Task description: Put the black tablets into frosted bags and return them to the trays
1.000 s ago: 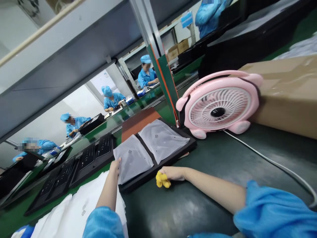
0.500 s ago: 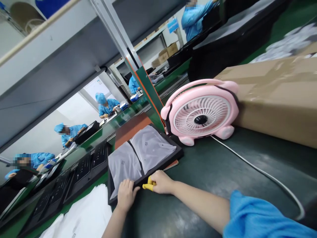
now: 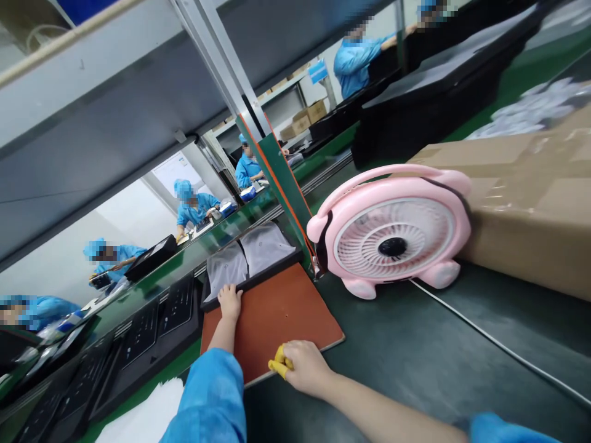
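My left hand (image 3: 229, 301) is at the near edge of a shallow black tray (image 3: 272, 269), its fingers hooked over the rim and its thumb to the side. Two translucent plastic bags (image 3: 268, 246) lie side by side in the tray; their contents cannot be made out. A reddish-brown board (image 3: 290, 307) lies flat on the dark green table in front of the tray. Above the board's near edge is my right hand (image 3: 302, 367), closed, with yellow finger covers on its thumb and forefinger. Nothing shows between those fingers.
A pink fan (image 3: 392, 240) with a white cable (image 3: 498, 344) stands at right, before a cardboard box (image 3: 530, 209). Black trays with dark panels (image 3: 141, 332) line the left side, near white sheets (image 3: 143, 412). A metal post (image 3: 277, 178) rises behind. Several co-workers sit beyond.
The black tray with its bags has slid away from me to the far side, with my left hand at its edge. More of the brown board shows. My right hand stays near, still closed.
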`<action>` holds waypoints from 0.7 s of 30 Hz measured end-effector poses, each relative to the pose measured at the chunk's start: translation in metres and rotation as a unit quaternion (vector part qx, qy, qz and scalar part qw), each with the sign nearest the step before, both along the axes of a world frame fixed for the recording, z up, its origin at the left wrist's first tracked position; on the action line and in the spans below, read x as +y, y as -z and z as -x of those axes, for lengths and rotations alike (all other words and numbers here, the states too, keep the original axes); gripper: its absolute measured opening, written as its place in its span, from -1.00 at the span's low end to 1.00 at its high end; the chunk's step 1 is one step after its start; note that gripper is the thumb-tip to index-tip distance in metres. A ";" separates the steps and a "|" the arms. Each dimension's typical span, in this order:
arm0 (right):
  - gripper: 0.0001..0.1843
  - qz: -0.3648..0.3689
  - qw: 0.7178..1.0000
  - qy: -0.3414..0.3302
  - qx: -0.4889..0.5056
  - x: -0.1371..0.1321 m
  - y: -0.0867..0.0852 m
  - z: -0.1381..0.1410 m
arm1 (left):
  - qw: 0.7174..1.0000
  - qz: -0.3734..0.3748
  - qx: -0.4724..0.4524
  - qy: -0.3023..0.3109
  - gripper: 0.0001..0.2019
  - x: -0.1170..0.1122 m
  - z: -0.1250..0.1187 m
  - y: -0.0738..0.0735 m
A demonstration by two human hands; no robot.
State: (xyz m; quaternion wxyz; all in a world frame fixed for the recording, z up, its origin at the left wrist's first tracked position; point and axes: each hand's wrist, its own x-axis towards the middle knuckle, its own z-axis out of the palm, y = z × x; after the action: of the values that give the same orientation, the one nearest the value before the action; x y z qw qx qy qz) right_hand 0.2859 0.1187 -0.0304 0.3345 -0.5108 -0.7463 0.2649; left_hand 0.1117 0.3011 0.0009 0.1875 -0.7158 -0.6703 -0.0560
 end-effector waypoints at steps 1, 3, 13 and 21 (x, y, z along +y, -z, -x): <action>-0.75 -0.001 1.000 0.001 -0.003 0.001 0.001 0.000 | 1.000 -0.001 -0.007 -0.002 -0.75 0.008 -0.004 0.002; -0.76 -0.006 1.000 0.005 -0.009 0.001 0.005 0.001 | 1.000 0.000 -0.021 -0.004 -0.74 0.018 -0.010 0.008; -0.62 -0.129 0.992 -0.008 0.003 0.006 0.031 -0.002 | 0.942 -0.009 -0.203 -0.267 -0.44 0.025 0.085 0.000; -0.61 -0.099 0.995 -0.013 0.012 0.006 0.030 -0.003 | 0.944 0.113 -0.216 -0.220 -0.57 0.010 0.151 0.003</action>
State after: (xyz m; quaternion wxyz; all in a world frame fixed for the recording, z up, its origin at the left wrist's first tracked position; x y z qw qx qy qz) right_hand 0.2891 0.1250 -0.0607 0.3891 -0.4622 -0.7712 0.2004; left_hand -0.0397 0.3116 -0.0019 -0.0362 -0.5373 -0.8377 -0.0910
